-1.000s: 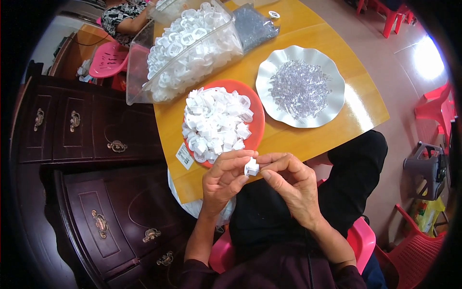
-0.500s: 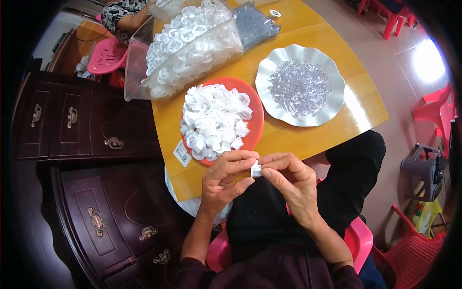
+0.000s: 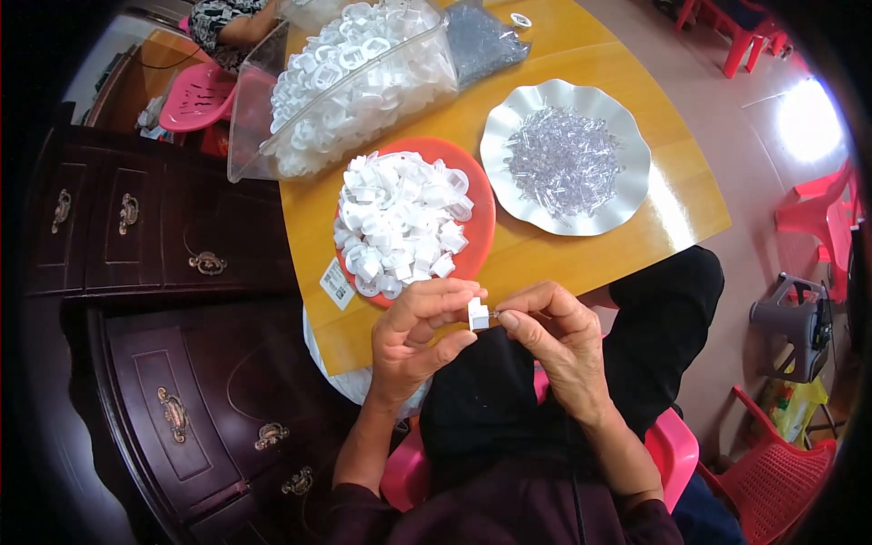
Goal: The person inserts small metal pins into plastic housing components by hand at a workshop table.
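Observation:
Between thumb and fingers, my left hand (image 3: 420,336) holds a small white plastic piece (image 3: 478,315) with a boxy body. My right hand (image 3: 556,345) pinches a tiny clear pin (image 3: 494,314) whose tip meets the right side of that piece; whether it sits inside cannot be made out. Just beyond my left hand, a red plate (image 3: 481,238) bears a heap of similar white plastic pieces (image 3: 400,218). Farther right, a silvery plate with a wavy rim (image 3: 633,202) carries a pile of small clear plastic pins (image 3: 565,165).
A clear plastic bin (image 3: 250,127) full of white pieces stands at the table's far left, beside a bag of dark grey bits (image 3: 486,44). A person's arm (image 3: 247,29) shows behind it. Dark drawers (image 3: 145,227) flank the yellow table (image 3: 536,272); a grey stool (image 3: 788,318) stands right.
My right fingers have drawn slightly away from the white piece, so the clear pin between them now shows. The whole view has shifted a little.

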